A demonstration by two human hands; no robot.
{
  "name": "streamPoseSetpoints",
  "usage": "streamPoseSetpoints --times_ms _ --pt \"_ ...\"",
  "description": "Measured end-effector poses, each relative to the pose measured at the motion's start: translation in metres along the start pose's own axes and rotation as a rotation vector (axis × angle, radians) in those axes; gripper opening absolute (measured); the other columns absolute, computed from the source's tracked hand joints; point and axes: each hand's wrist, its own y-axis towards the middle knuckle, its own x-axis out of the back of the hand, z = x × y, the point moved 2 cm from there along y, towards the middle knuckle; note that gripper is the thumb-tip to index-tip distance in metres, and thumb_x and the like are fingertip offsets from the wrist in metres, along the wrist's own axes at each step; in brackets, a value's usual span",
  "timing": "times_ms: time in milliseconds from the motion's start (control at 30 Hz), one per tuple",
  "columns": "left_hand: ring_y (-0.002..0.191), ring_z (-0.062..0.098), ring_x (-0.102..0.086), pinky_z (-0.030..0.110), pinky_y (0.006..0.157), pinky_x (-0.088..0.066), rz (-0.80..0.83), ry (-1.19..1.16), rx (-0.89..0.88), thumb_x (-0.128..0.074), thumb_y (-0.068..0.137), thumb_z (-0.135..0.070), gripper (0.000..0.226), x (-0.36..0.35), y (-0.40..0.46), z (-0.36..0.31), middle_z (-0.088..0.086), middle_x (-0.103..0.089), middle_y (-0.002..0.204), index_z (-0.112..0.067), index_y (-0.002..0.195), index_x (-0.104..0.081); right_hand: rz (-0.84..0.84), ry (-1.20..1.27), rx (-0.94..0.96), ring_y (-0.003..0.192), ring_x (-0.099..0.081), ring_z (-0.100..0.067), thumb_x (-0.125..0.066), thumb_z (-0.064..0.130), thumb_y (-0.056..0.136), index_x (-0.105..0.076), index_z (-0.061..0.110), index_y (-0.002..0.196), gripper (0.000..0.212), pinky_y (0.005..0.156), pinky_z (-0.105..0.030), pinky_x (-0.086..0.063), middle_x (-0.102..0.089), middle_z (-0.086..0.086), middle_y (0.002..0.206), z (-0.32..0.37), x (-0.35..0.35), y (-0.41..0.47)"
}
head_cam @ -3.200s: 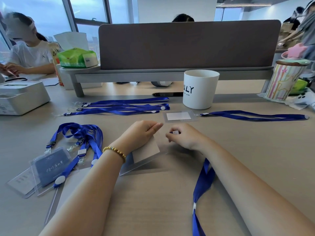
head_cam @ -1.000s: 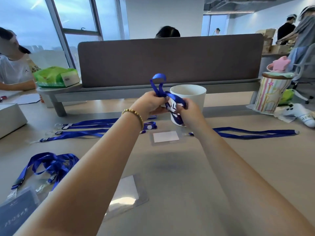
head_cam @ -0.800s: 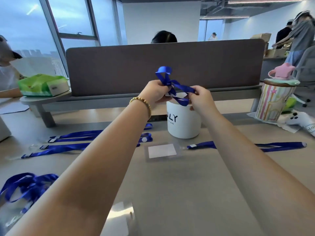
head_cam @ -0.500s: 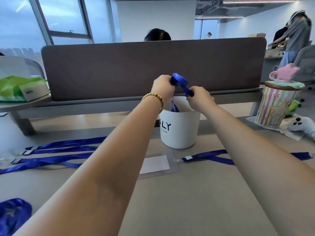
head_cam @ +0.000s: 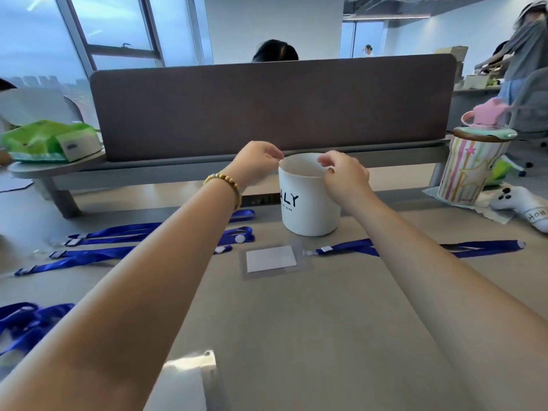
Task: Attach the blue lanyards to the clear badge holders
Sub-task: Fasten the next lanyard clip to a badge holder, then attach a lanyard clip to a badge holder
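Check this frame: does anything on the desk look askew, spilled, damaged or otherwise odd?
Nothing spilled or damaged. One untidy spot: a bunched pile of blue lanyards at the desk's left edge, while the others lie straight. Both the left hand and right hand hover empty at the white cup rim.

The white cup (head_cam: 308, 200) looks matt and smooth, like glazed ceramic or plastic, and the table (head_cam: 326, 321) has a pale, matt wood-grain finish. The blue lanyards (head_cam: 118, 241) are flat woven cloth with a slight sheen, and the clear badge holder (head_cam: 274, 261) is glossy soft plastic over a white paper card. The divider panel (head_cam: 267, 108) looks like matt felt-like fabric, and the bracelet (head_cam: 226, 183) has shiny gold-coloured beads.
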Motion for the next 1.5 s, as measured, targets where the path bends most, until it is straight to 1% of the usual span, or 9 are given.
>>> streamPoseSetpoints --times_ms 133,300,567,833,967,1100,1233,1400,1500 --pt "0.088 0.013 -0.053 0.019 0.072 -0.044 -0.080 -0.056 0.062 -0.043 0.091 -0.008 0.027 0.017 -0.062 0.038 0.002 -0.060 0.102 -0.013 0.109 -0.063 -0.156 0.068 0.091 0.116 -0.048 -0.028 -0.040 -0.004 0.083 -0.061 0.011 0.118 0.044 0.096 -0.035 -0.032 -0.062 -0.005 0.121 0.022 -0.010 -0.054" --pt "0.078 0.010 -0.052 0.022 0.068 -0.045 -0.106 -0.019 0.205 -0.047 0.093 -0.011 0.024 0.026 -0.135 0.094 0.003 -0.058 0.102 -0.015 0.112 -0.060 -0.088 0.138 0.163 0.116 -0.047 -0.025 -0.040 -0.005 0.086 -0.062 0.011 0.115 0.040 0.097 -0.037 -0.034 -0.062 -0.005 0.118 0.051 -0.050 -0.123" --pt "0.119 0.028 -0.050 0.038 0.098 -0.045 -0.066 0.360 0.255 -0.043 0.092 -0.008 0.044 0.044 -0.186 0.164 0.013 -0.048 0.134 -0.016 0.135 -0.043 0.256 -0.013 0.174 0.120 -0.045 -0.024 -0.040 0.005 0.090 -0.056 0.016 0.122 0.038 0.098 -0.035 -0.031 -0.055 -0.003 0.129 0.079 -0.112 -0.162" --pt "0.137 0.024 -0.029 0.041 0.110 -0.033 0.069 0.713 0.129 -0.042 0.091 -0.002 0.057 0.064 -0.158 0.202 0.005 -0.034 0.148 -0.019 0.144 -0.027 0.447 -0.185 0.278 0.130 -0.038 -0.025 -0.040 0.009 0.093 -0.046 0.013 0.133 0.040 0.103 -0.039 -0.032 -0.045 -0.006 0.140 0.109 -0.157 -0.129" --pt "0.127 0.025 -0.042 0.038 0.102 -0.040 0.064 0.722 0.103 -0.046 0.092 -0.008 0.058 0.060 -0.150 0.211 0.007 -0.046 0.138 -0.020 0.144 -0.023 0.485 -0.267 0.315 0.127 -0.038 -0.028 -0.041 0.014 0.094 -0.049 0.013 0.128 0.034 0.110 -0.044 -0.025 -0.047 -0.008 0.135 0.116 -0.179 -0.120" --pt "0.124 0.026 -0.046 0.039 0.098 -0.047 0.029 0.672 0.109 -0.048 0.092 -0.012 0.062 0.061 -0.148 0.210 0.009 -0.047 0.136 -0.021 0.145 -0.019 0.371 -0.243 0.381 0.112 -0.046 -0.026 -0.047 0.022 0.095 -0.055 0.013 0.112 0.021 0.091 -0.036 -0.038 -0.053 -0.008 0.118 0.122 -0.184 -0.121" --pt "0.118 0.025 -0.044 0.036 0.094 -0.047 0.022 0.770 0.094 -0.051 0.092 -0.020 0.036 0.066 -0.151 0.207 0.009 -0.047 0.128 -0.022 0.128 -0.048 0.385 -0.191 0.448 0.102 -0.050 -0.025 -0.047 0.018 0.095 -0.052 0.014 0.103 0.010 0.076 -0.034 -0.040 -0.055 -0.007 0.109 0.123 -0.180 -0.129" --pt "0.114 0.024 -0.044 0.035 0.095 -0.038 -0.028 0.786 0.033 -0.050 0.092 -0.024 0.023 0.072 -0.161 0.200 0.006 -0.047 0.121 -0.015 0.112 -0.054 0.379 0.168 0.332 0.085 -0.059 -0.020 -0.036 0.017 0.099 -0.042 0.019 0.094 0.008 0.075 -0.035 -0.048 -0.063 0.000 0.090 0.116 -0.161 -0.142" --pt "0.086 0.027 -0.057 0.032 0.076 -0.041 -0.113 0.697 0.086 -0.042 0.094 -0.017 0.016 0.076 -0.171 0.196 0.007 -0.058 0.088 -0.009 0.108 -0.044 0.280 0.386 0.227 0.080 -0.058 -0.020 -0.032 0.015 0.101 -0.043 0.016 0.096 0.011 0.071 -0.032 -0.045 -0.062 -0.001 0.083 0.112 -0.146 -0.150"
